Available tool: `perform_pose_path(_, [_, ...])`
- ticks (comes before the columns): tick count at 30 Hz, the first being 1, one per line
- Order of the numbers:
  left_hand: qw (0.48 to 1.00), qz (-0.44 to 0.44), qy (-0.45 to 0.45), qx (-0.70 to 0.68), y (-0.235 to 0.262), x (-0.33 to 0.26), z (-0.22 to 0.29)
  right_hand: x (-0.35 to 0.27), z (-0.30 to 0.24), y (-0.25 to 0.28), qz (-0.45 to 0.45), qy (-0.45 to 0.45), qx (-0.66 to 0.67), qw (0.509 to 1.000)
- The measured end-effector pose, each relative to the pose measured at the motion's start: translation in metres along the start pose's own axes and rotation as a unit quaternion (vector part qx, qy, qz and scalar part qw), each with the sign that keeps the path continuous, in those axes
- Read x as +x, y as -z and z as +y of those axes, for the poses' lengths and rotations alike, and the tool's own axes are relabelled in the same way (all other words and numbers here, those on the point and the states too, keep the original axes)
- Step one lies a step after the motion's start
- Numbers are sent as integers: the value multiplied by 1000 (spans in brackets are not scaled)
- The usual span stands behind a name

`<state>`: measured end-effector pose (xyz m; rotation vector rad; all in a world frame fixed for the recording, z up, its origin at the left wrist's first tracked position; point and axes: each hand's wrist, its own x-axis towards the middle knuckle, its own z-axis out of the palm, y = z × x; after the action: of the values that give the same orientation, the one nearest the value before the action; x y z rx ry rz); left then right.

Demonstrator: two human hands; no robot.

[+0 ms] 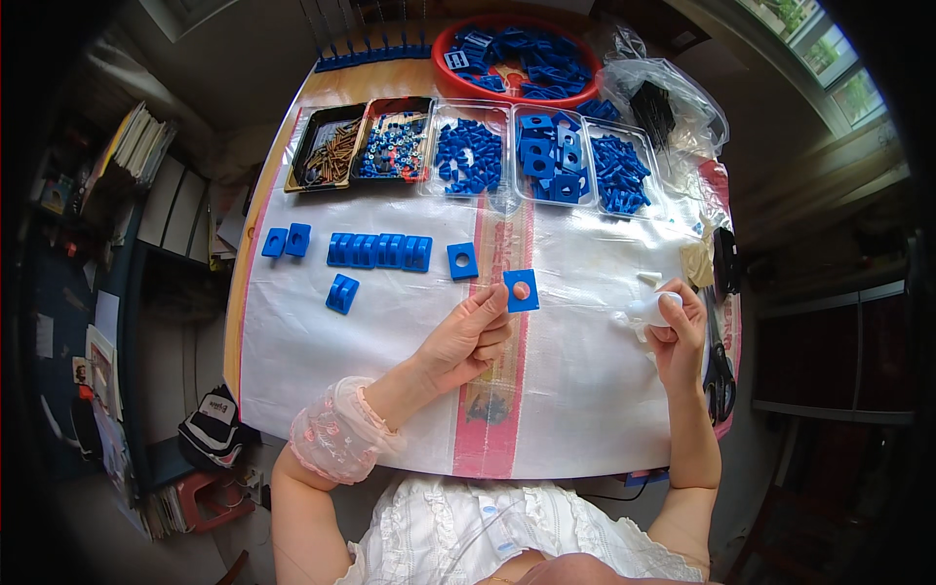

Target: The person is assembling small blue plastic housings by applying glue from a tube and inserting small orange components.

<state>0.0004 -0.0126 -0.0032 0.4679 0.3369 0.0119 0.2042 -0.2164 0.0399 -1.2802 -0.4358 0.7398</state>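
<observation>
In my left hand (458, 341) is a blue square plate (529, 303) with a round hole, pinched at its left edge; a fingertip shows through the hole. My right hand (682, 331) is closed around a small white bottle (647, 311), apparently plastic, whose narrow end points left. Another blue holed plate (460, 274) lies just beyond my left hand. Farther left, several ridged blue pieces (378, 251) stand in a tight row. One similar blue piece (341, 294) sits nearer me, and two blue plates (297, 240) rest at the far left.
Along the back are a tray of screws (331, 151), a tray of small mixed parts (395, 141) and clear trays of blue parts (470, 156). Behind them stands a red basin (441, 63) beside a plastic bag (682, 83). Black-handled scissors (720, 385) lie at the right edge.
</observation>
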Motion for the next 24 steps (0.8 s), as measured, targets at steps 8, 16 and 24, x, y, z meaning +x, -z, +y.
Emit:
perform_pose_path(8, [1000, 2, -3, 3, -2, 0, 0, 0, -1, 0, 3, -3, 2, 1000])
perform_pose_path(16, [1000, 0, -3, 0, -2, -1, 0, 0, -3, -2, 5, -5, 10, 1000])
perform_pose_path(24, [1000, 2, -2, -1, 0, 0, 0, 0, -2, -2, 4, -4, 10, 1000])
